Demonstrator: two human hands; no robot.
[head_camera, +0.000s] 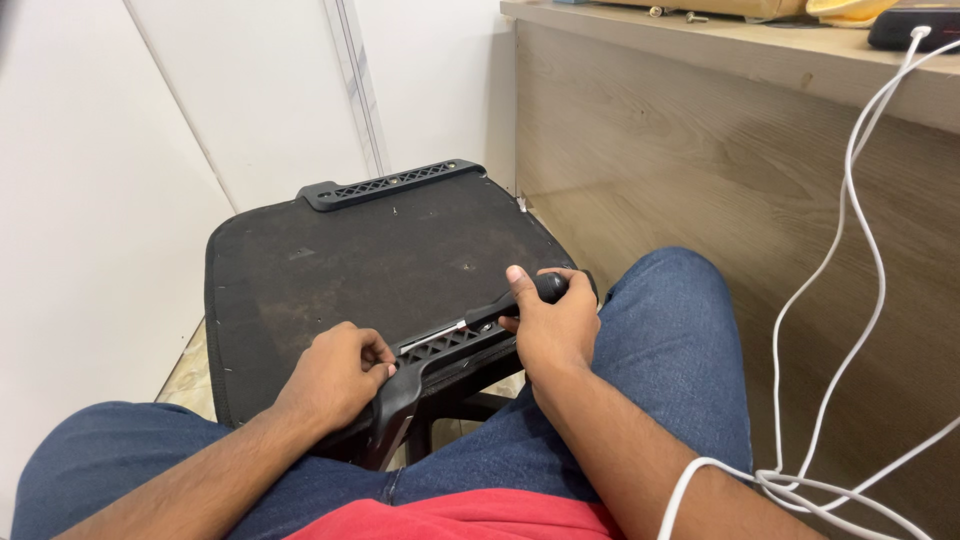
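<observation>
Nearest, left hand (338, 375) clamped shut around the near black plastic armrest bracket (415, 375) at the seat's front edge; just right, right hand (552, 325) fisted tight on a black-handled screwdriver (525, 295), laid across that bracket; underneath, upturned black fabric chair seat (360, 260), flat between blue-jeaned knees; farther off, a second perforated black bracket (395, 183); right, white cables (850, 250) hanging from the wooden bench (720, 45).

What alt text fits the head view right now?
Left hand grips a black plastic bracket at the near edge of an upturned black chair seat; right hand holds a black-handled screwdriver to it. White cables hang beside a wooden desk.
</observation>
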